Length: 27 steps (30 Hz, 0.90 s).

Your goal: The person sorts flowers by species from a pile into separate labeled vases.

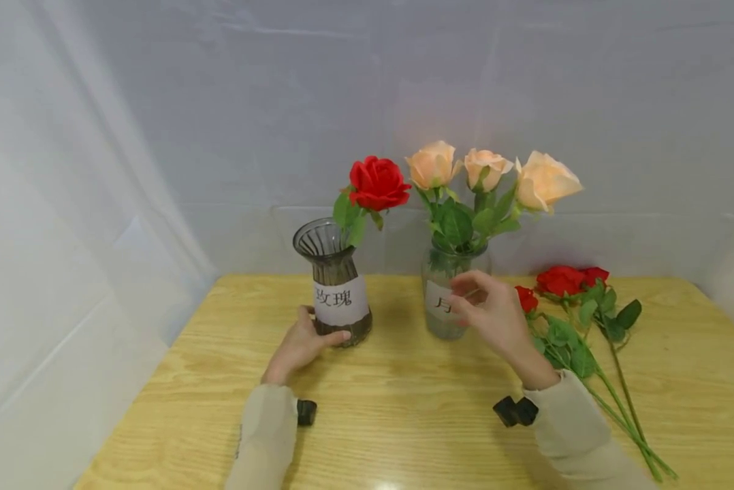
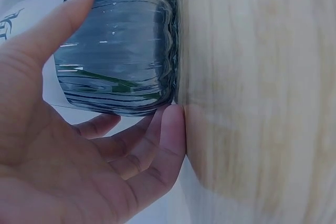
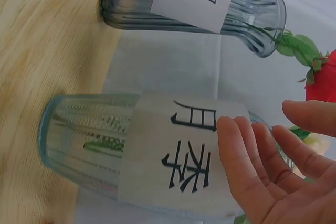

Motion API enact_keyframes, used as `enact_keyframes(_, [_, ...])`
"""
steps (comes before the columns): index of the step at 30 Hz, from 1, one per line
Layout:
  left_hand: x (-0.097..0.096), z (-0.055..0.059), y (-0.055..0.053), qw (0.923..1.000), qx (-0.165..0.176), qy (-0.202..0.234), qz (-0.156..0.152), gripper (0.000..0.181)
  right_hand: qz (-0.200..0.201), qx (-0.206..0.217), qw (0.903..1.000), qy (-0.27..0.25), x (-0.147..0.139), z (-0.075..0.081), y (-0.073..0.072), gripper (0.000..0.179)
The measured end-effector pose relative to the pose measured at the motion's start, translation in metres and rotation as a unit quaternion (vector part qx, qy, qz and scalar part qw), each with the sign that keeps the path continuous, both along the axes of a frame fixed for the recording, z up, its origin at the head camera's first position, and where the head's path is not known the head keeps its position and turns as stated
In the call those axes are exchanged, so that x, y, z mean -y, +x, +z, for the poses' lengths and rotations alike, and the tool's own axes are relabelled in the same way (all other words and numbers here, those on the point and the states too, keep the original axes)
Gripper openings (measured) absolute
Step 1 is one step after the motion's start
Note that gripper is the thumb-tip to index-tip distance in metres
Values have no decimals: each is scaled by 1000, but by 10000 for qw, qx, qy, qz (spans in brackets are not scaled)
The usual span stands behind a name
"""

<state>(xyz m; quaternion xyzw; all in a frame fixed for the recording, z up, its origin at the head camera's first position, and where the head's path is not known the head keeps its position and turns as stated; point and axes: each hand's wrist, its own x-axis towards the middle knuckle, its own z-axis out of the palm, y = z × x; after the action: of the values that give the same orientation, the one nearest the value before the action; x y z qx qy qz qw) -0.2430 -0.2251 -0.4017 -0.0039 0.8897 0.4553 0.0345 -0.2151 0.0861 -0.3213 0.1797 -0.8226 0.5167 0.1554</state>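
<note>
My left hand (image 1: 296, 347) holds a grey fluted glass vase (image 1: 357, 330) low down, its thumb across the front and its fingers at the left side. One red rose (image 1: 379, 184) leans to the right in that vase, and part of its green stem (image 2: 113, 81) shows through the glass. In front of a clearer glass vase (image 3: 100, 124) is my right hand (image 1: 492, 313), its fingers loosely bent with nothing between them. Three peach roses (image 1: 486, 167) stand in this second vase. Each vase bears a white paper label (image 1: 340, 301) with black characters.
Several red roses (image 1: 560, 280) with long green stems (image 1: 618, 401) lie at the right of the wooden table (image 1: 379, 422). White sheeting (image 1: 281, 122) hangs behind the table and along its left side. A black device (image 1: 516, 412) sits at each wrist.
</note>
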Motion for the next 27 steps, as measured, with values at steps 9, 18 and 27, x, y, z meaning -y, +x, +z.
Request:
enact_keyframes(9, [1,1,1,10000,-61,-3,-26,92,-34,-72,9996,287,-19,-1,3,18])
enact_keyframes(18, [1,-1,1,10000,-54,83,6,92,-183,109,9985,508,-36,-6,4,21])
enact_keyframes(27, [0,0,0,10000,-19,-6,25,93,-295,204,9970,687,-55,-13,4,21])
